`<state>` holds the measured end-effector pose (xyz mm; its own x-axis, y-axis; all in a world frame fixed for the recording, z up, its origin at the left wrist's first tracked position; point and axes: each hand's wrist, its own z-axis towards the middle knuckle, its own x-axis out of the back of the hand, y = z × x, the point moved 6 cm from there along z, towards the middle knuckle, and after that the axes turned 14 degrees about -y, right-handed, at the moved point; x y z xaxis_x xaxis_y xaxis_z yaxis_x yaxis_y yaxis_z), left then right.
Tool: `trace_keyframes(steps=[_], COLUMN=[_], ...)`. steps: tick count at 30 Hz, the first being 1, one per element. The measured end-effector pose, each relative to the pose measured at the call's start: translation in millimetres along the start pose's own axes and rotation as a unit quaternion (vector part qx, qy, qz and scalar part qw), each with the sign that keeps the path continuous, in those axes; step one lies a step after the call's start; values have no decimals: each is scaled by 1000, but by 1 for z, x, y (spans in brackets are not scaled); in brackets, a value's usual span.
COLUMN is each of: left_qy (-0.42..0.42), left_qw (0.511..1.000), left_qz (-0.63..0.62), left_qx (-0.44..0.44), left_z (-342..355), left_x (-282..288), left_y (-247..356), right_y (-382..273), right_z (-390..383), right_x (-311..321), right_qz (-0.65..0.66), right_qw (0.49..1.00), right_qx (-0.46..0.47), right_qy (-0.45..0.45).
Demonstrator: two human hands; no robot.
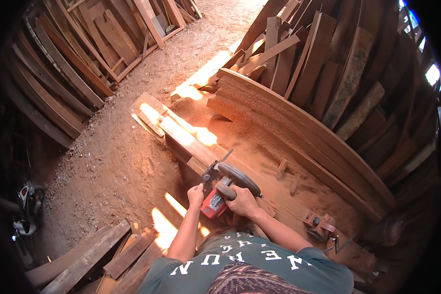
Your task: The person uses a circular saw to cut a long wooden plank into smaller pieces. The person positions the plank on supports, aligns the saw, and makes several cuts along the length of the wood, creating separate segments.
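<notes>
A circular saw [214, 203] with a red motor body and a round dark blade guard [240, 177] rests over a wooden plank [191, 143] on the low work surface in front of me. My right hand [243, 201] is wrapped round the saw's grey handle. My left hand [196, 194] is closed at the saw's left side, on a small part near the base that its fingers mostly cover. The plank runs away from the saw toward the far left, partly in bright sunlight. The guard hides the blade, so I cannot tell whether it is cutting.
Sawdust covers long boards [299, 127] to the right. Small wooden pieces [282, 168] and a reddish tool [323, 225] lie right of the saw. Timber leans in stacks at the right [323, 63] and far left [59, 73]. Offcuts [93, 250] lie near left, beside the dirt floor [117, 147].
</notes>
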<state>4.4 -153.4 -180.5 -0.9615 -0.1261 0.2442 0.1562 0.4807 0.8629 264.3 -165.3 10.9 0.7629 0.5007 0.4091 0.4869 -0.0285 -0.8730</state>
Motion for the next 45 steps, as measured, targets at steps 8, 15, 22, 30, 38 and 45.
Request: trace_keyframes(steps=[8,15,22,30,38,45], left_qy=[-7,-6,-4,-11,-2,-8], left_qw=[1000,1000,1000,1000,1000,1000], left_qz=[9,26,22,-24,-22,-22], left_qx=[-6,8,13,9,15,-18], left_z=[21,31,33,36,53,53], left_x=[7,14,23,29,40,47], left_y=[-7,-12,0,10,5,26], right_y=[-1,-5,-12,-24,-30,-37], right_z=[12,18,29,41,55,65], right_x=[-4,-5,-6,-7,-9,-9], right_qz=[-13,-10,0,0,15,8], right_qw=[1000,1000,1000,1000,1000,1000], right_qx=[10,-9,-18,-11,-16,13], right_qy=[5,-4,-13,-6,-15,14])
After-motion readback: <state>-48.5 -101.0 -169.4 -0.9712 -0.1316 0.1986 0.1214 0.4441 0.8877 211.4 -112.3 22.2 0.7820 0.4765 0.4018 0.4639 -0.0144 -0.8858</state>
